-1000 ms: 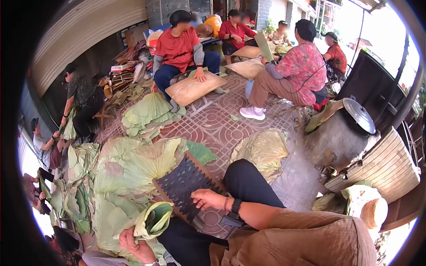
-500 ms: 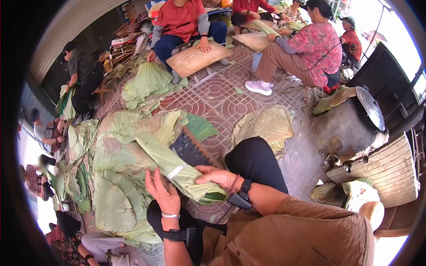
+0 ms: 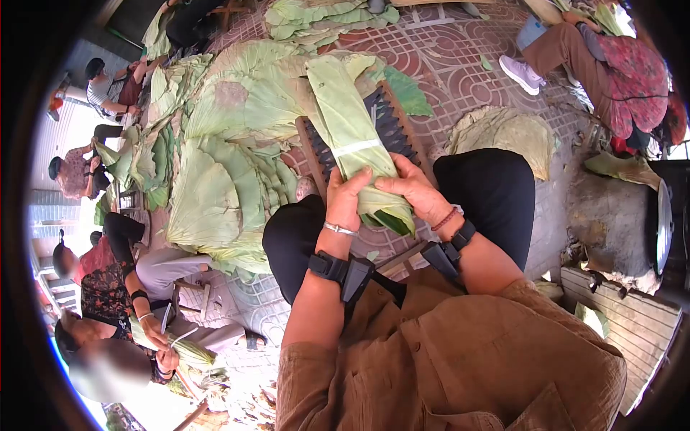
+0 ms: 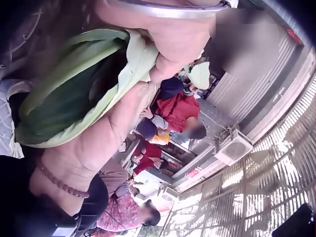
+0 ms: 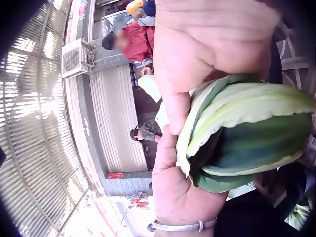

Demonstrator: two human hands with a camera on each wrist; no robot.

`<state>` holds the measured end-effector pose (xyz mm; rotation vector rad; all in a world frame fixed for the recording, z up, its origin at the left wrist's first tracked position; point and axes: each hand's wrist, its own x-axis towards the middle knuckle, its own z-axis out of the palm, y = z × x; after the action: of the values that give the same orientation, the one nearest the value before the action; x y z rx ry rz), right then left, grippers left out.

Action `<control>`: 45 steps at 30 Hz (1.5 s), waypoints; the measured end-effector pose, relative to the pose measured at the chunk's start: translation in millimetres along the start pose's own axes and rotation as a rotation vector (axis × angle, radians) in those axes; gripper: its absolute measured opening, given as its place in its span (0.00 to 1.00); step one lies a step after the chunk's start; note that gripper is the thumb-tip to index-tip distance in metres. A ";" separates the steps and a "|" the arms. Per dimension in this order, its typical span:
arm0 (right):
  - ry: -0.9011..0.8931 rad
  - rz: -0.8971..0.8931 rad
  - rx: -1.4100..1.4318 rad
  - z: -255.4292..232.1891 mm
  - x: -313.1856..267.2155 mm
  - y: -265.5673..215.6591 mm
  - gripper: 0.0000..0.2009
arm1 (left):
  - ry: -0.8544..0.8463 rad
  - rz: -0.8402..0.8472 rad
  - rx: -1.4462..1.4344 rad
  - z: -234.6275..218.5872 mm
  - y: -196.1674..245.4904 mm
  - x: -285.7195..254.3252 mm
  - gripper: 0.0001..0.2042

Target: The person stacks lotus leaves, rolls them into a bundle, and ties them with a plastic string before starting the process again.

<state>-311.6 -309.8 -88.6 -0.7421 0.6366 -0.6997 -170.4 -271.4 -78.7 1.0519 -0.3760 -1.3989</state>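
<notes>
A long bundle of folded pale green leaves (image 3: 343, 108), wrapped by a white band (image 3: 357, 147), lies between the hands in the head view. My left hand (image 3: 346, 197) grips its near end from the left. From the right, my right hand (image 3: 417, 188) holds the same end, both thumbs pressing on top. The fingers beneath are mostly hidden. In the right wrist view the bundle's open end (image 5: 256, 143) shows dark green inner layers. Below the bundle, a dark slatted board with a wooden frame (image 3: 313, 147) stands between the knees.
Large flattened leaves (image 3: 215, 172) are heaped at the left and ahead. A drier leaf stack (image 3: 503, 136) lies beyond the right knee. At the right are a clay stove (image 3: 614, 208) and a ribbed panel (image 3: 622, 309). Another person's hands (image 3: 162, 345) work at the lower left.
The left hand first held the rolled leaves alone at the left; then the right hand took hold too. The bundle has turned more upright, centred between both hands. The head view has tilted downward.
</notes>
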 end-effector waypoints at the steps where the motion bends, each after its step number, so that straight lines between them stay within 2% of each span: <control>1: 0.026 -0.018 -0.026 1.2 0.7 1.6 0.32 | 0.042 0.008 0.044 -2.8 -2.5 3.3 0.20; 3: 0.048 -0.055 -0.098 2.3 2.2 4.1 0.32 | 0.129 0.065 0.182 -3.3 -7.4 5.1 0.20; 7: 0.086 -0.096 -0.196 8.1 0.7 0.3 0.31 | 0.166 0.068 0.213 -7.2 -11.9 5.5 0.21; 9: 0.108 -0.048 0.005 10.2 1.2 -5.3 0.29 | 0.054 0.032 -0.022 -11.2 -7.4 5.9 0.21; 13: 0.020 -0.023 -0.009 6.9 -1.4 -6.4 0.26 | -0.050 -0.009 -0.028 -13.3 -7.2 5.8 0.25; 15: 0.085 -0.143 -0.175 7.9 -4.3 -6.5 0.25 | 0.076 0.158 0.230 -10.6 -14.4 8.6 0.30; 16: 0.092 -0.150 -0.171 6.3 -3.6 -4.8 0.25 | 0.176 0.140 0.403 -11.9 -16.7 7.3 0.33; 18: 0.247 -0.314 -0.505 7.5 -1.9 -5.9 0.25 | 0.162 0.275 0.626 -5.1 -18.2 2.2 0.31; 19: 0.287 -0.370 -0.688 6.2 -4.2 -7.9 0.27 | 0.159 0.277 0.630 -1.6 -17.9 1.7 0.31; 20: 0.289 -0.374 -0.683 6.3 -5.7 -7.5 0.27 | -0.021 0.189 0.456 0.4 -17.8 1.3 0.30; 21: 0.284 -0.493 -0.890 6.2 -7.7 -6.1 0.27 | -0.195 0.097 0.280 0.9 -17.5 0.4 0.29; 22: 0.276 -0.608 -1.097 6.5 -9.4 -4.3 0.27 | -0.194 0.095 0.285 0.1 -16.6 -1.1 0.29; 23: 0.201 -0.724 -1.086 7.7 -8.9 -5.4 0.24 | -0.162 0.075 0.285 -2.2 -16.5 -2.1 0.28; 24: 0.200 -0.725 -1.083 8.5 -10.2 -6.8 0.24 | -0.132 0.058 0.285 -3.5 -16.3 -2.3 0.27; 25: 0.140 -0.579 -0.958 8.6 -11.9 -9.0 0.22 | -0.083 0.042 0.260 -3.9 -17.2 -1.7 0.23; 26: 0.082 -0.434 -0.831 9.3 -13.3 -10.6 0.20 | -0.084 0.042 0.264 -4.3 -15.7 -2.2 0.23; 27: 0.135 -0.419 -0.699 5.7 -9.6 -5.6 0.14 | -0.082 -0.009 0.216 -5.3 -13.6 -2.8 0.21; 28: 0.139 -0.421 -0.696 3.3 -6.0 -2.8 0.14 | -0.081 -0.059 0.169 -5.5 -12.2 -3.3 0.18; 30: 0.284 -0.442 -0.340 -4.1 1.2 0.4 0.10 | -0.080 -0.091 0.152 -4.3 -13.0 -4.7 0.16; 33: 0.338 -0.434 -0.366 -10.1 0.0 -9.3 0.07 | -0.100 -0.106 0.177 -0.8 -16.2 -6.1 0.17; 36: 0.353 -0.384 -0.367 -11.1 -1.4 -12.8 0.07 | -0.139 -0.101 0.310 1.2 -19.3 -7.3 0.18; 39: 0.367 -0.332 -0.383 -11.5 -0.5 -13.5 0.09 | -0.189 -0.077 0.609 -0.5 -26.8 -5.2 0.20; 41: 0.382 -0.298 -0.378 -14.3 0.8 -12.6 0.10 | -0.220 -0.070 0.673 -1.7 -31.2 -4.9 0.20; 44: 0.382 -0.293 -0.519 -18.5 3.3 -10.0 0.08 | -0.250 -0.049 0.772 -4.3 -35.7 -4.3 0.20; 45: 0.392 -0.206 -0.439 -17.8 3.7 -10.6 0.08 | -0.251 -0.037 0.805 -4.4 -37.3 -4.0 0.20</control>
<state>-325.8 -325.1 -91.7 -1.0984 1.1036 -0.9191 -190.8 -260.1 -108.5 1.5237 -1.1747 -1.4418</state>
